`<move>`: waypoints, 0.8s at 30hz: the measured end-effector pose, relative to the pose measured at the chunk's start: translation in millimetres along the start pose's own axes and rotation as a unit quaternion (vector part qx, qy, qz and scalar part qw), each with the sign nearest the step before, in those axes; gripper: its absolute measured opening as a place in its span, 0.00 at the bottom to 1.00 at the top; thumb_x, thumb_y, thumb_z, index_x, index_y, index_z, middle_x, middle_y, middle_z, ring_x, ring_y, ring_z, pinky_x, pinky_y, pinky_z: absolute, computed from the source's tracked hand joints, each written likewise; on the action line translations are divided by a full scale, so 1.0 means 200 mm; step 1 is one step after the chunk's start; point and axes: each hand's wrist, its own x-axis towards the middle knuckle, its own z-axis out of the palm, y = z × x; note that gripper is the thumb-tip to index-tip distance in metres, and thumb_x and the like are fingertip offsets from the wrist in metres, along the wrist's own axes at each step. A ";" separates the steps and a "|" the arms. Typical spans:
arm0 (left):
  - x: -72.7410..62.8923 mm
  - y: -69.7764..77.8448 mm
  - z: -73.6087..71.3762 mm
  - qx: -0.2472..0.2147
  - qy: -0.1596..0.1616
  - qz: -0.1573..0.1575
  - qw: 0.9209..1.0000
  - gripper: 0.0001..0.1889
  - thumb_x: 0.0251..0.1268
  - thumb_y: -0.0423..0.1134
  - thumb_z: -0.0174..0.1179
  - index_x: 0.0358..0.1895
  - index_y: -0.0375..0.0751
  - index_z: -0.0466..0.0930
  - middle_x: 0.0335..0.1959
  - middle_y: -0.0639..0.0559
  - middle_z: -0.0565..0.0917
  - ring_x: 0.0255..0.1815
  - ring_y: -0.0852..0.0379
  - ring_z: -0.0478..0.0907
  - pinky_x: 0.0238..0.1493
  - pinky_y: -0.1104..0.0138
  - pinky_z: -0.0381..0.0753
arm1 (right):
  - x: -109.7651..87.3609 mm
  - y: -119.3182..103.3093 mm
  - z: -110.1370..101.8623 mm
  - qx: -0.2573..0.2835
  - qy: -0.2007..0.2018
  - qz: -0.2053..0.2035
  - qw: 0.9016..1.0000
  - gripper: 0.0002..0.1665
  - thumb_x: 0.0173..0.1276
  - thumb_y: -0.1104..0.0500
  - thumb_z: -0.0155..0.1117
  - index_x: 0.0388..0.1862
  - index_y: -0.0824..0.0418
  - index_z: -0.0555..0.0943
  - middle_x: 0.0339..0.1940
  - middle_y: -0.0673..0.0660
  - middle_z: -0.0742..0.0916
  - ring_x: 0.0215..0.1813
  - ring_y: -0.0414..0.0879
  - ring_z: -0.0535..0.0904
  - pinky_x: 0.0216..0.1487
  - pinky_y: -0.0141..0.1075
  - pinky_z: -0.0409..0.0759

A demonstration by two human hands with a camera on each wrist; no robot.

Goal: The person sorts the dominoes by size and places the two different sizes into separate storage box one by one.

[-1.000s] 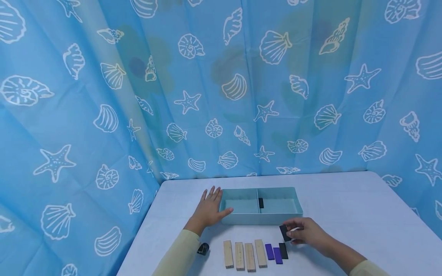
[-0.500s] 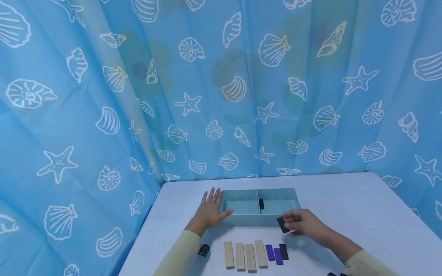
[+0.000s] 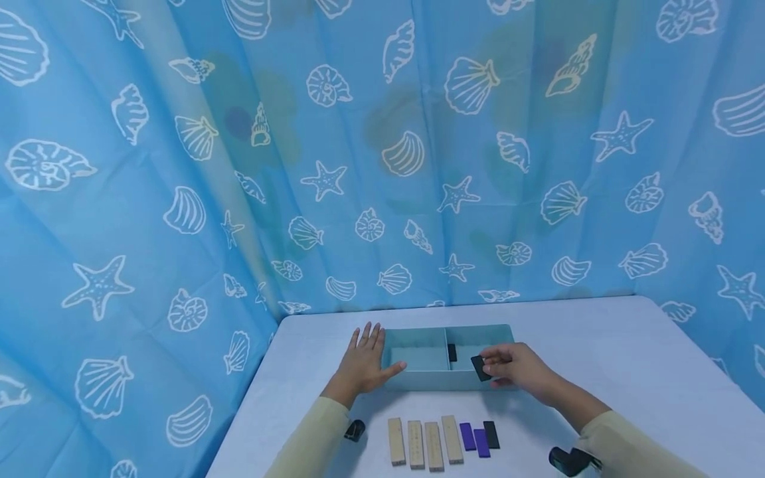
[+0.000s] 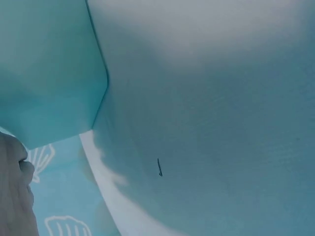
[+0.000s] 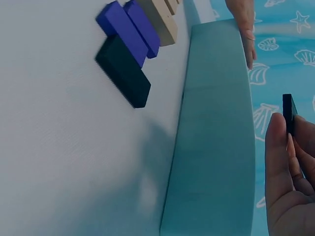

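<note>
Your right hand [image 3: 516,366] is pinching a small black block [image 3: 478,367] between thumb and fingertips, holding it tilted just above the near wall of the teal two-compartment tray [image 3: 418,381], over the right compartment. Another black block [image 3: 451,352] is already standing inside, against the divider just beyond your fingertips. Your left hand [image 3: 362,364] is resting flat, fingers spread, with the thumb lying against the tray's left end.

The block is hanging close to the rim, so letting go too early could probably bounce it off the wall and back toward you. It might then knock the row near your wrists: four wooden blocks [image 3: 424,442], two purple blocks [image 3: 474,439] and a black one [image 3: 491,434]. A careless drop could also tip the block standing by the divider.
</note>
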 end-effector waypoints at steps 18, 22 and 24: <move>0.01 0.00 0.05 -0.028 0.016 0.003 0.999 0.55 0.60 0.78 0.38 0.77 0.35 0.47 0.78 0.45 0.48 0.78 0.48 0.37 0.74 0.51 0.35 | 0.20 0.00 0.02 -0.011 0.037 -0.017 0.999 0.19 0.69 0.70 0.59 0.58 0.73 0.75 0.43 0.61 0.81 0.44 0.49 0.82 0.44 0.39 0.83; 0.01 0.01 0.05 -0.032 0.014 -0.002 0.999 0.55 0.61 0.77 0.39 0.77 0.36 0.46 0.79 0.45 0.48 0.78 0.48 0.36 0.74 0.50 0.35 | 0.24 0.00 0.03 -0.022 0.033 -0.008 0.999 0.19 0.69 0.69 0.59 0.58 0.74 0.74 0.44 0.62 0.82 0.44 0.50 0.82 0.44 0.40 0.83; 0.01 0.01 0.05 -0.039 0.015 -0.004 0.999 0.54 0.61 0.77 0.40 0.77 0.35 0.47 0.78 0.44 0.48 0.78 0.48 0.36 0.74 0.50 0.35 | 0.26 0.01 0.03 -0.031 0.033 -0.001 0.999 0.20 0.69 0.70 0.59 0.59 0.74 0.74 0.43 0.62 0.82 0.43 0.50 0.83 0.44 0.40 0.83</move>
